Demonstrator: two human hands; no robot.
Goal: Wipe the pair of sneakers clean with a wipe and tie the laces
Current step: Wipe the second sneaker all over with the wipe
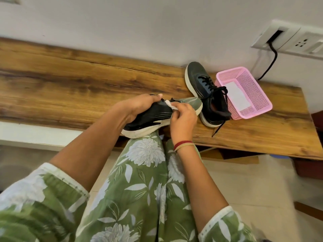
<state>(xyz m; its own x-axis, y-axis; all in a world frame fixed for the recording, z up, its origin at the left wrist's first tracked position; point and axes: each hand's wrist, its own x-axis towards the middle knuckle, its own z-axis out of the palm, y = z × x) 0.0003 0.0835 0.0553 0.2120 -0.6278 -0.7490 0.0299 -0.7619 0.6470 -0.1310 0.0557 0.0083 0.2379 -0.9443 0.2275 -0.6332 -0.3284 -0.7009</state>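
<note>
Where the wooden desk (70,75) runs along the wall, a pink basket (253,95) sits near its right end. Just beside it stands one dark sneaker (206,91), its loose laces (218,128) trailing toward the desk's front edge. The other sneaker (152,117) lies tilted at that edge, above the person's lap. The left hand (138,105) grips it from above, fingers curled round the upper. The right hand (183,117) pinches a white wipe (170,104) against the sneaker, seemingly near its laces.
</note>
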